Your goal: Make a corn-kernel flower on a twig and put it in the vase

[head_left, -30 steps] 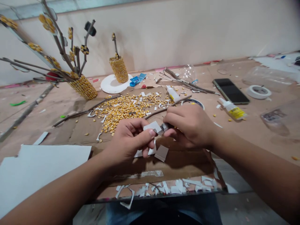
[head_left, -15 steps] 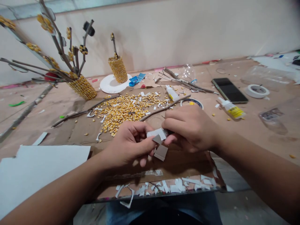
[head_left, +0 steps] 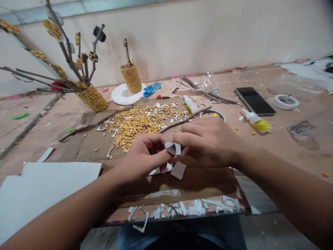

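Between thumb and fingers, my left hand (head_left: pixel 149 151) pinches a small folded piece of white-and-grey card (head_left: pixel 173 148). My right hand (head_left: pixel 208 140) is closed at the other edge of the same card, its fingertips partly hidden behind the knuckles. Just below my hands, a small grey cardboard square (head_left: pixel 178 170) lies on the brown cardboard sheet (head_left: pixel 203 184). A white paper piece (head_left: pixel 162 169) shows under my left fingers. Ahead of my hands spreads a pile of corn kernels (head_left: pixel 135 128) mixed with white scraps.
Two kernel-covered pots, a larger one (head_left: pixel 92 97) with branches and a smaller one (head_left: pixel 130 78), stand at the back. Glue bottles (head_left: pixel 257 121), a phone (head_left: pixel 253 100) and a tape roll (head_left: pixel 285 101) lie right. White card (head_left: pixel 52 184) lies left; paper scraps (head_left: pixel 197 205) line the front edge.
The card between my hands has turned, and its fold now stands up with the grey inner side showing. A white paper piece has come into sight below my left fingers.
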`<action>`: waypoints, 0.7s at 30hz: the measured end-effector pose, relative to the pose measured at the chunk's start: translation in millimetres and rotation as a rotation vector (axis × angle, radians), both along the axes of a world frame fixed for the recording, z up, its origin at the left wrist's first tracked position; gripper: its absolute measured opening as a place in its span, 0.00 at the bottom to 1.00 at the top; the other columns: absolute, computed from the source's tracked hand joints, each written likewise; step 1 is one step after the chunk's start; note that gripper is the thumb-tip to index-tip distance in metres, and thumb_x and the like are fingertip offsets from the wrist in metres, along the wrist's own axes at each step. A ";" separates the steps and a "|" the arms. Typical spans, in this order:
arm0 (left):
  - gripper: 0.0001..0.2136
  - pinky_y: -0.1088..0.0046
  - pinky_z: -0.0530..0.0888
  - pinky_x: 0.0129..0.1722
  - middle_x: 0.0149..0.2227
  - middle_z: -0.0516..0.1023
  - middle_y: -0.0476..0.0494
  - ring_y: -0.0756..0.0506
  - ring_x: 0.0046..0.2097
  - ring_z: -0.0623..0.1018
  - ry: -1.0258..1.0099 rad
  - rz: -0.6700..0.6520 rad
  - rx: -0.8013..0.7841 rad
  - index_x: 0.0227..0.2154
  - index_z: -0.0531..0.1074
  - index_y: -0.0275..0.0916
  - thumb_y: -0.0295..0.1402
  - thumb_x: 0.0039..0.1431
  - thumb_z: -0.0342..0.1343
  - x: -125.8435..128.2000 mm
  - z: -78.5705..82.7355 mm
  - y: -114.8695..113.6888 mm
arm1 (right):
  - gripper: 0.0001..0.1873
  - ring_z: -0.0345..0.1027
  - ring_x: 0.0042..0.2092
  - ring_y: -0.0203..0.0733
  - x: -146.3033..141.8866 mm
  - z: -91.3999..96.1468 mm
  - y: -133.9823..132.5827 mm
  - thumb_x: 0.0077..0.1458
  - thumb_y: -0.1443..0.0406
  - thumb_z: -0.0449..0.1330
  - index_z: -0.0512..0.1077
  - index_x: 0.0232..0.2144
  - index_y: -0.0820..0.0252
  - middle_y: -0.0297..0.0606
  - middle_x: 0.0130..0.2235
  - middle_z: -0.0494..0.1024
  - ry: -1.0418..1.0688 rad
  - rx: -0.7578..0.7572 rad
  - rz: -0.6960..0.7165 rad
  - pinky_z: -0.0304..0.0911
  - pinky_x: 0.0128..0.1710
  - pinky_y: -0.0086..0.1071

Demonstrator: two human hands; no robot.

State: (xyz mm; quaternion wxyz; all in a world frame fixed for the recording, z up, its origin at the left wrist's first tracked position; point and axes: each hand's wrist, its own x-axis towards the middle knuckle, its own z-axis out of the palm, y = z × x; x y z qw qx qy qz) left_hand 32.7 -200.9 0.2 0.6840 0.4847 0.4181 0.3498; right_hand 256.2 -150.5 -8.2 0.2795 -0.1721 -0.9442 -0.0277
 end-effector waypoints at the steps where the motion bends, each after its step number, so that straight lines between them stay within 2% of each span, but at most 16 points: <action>1: 0.06 0.85 0.71 0.21 0.22 0.80 0.51 0.55 0.21 0.75 -0.045 0.038 -0.003 0.28 0.80 0.36 0.24 0.51 0.72 0.6 -2.1 0.1 | 0.08 0.65 0.30 0.39 -0.7 -1.6 0.1 0.67 0.61 0.57 0.74 0.43 0.55 0.33 0.32 0.78 0.027 0.002 -0.021 0.46 0.31 0.34; 4: 0.07 0.85 0.72 0.21 0.24 0.81 0.50 0.56 0.21 0.76 -0.133 0.102 -0.018 0.29 0.80 0.37 0.31 0.56 0.72 1.4 -7.2 -1.5 | 0.09 0.67 0.31 0.39 -2.7 -4.0 -0.7 0.66 0.58 0.59 0.74 0.41 0.57 0.34 0.33 0.80 0.061 -0.060 -0.073 0.47 0.30 0.34; 7: 0.11 0.85 0.72 0.20 0.24 0.81 0.49 0.55 0.20 0.76 -0.136 0.109 -0.018 0.28 0.79 0.36 0.36 0.59 0.71 -0.1 -7.4 -3.0 | 0.11 0.64 0.28 0.38 -2.4 -3.0 -0.8 0.67 0.58 0.56 0.72 0.37 0.58 0.34 0.31 0.79 0.039 -0.124 -0.092 0.45 0.29 0.33; 14: 0.09 0.85 0.73 0.20 0.22 0.80 0.51 0.54 0.20 0.78 -0.051 0.040 -0.006 0.28 0.77 0.35 0.28 0.55 0.73 -2.7 0.2 -4.0 | 0.17 0.59 0.27 0.38 0.8 -2.6 3.1 0.72 0.58 0.51 0.70 0.33 0.59 0.33 0.28 0.73 0.029 -0.121 0.050 0.43 0.28 0.34; 17: 0.10 0.85 0.74 0.20 0.22 0.80 0.52 0.55 0.20 0.77 -0.068 0.022 0.000 0.27 0.76 0.35 0.30 0.58 0.71 -2.6 0.8 -4.6 | 0.17 0.58 0.27 0.38 1.7 -4.7 5.4 0.73 0.57 0.51 0.71 0.35 0.58 0.33 0.28 0.73 0.039 -0.113 0.069 0.43 0.29 0.34; 21: 0.11 0.85 0.73 0.18 0.22 0.80 0.52 0.55 0.20 0.77 -0.055 0.009 -0.007 0.27 0.76 0.35 0.31 0.56 0.73 -2.8 0.0 -4.4 | 0.15 0.58 0.27 0.38 1.2 -5.7 5.1 0.72 0.59 0.51 0.72 0.37 0.59 0.33 0.29 0.73 0.046 -0.100 0.060 0.43 0.29 0.34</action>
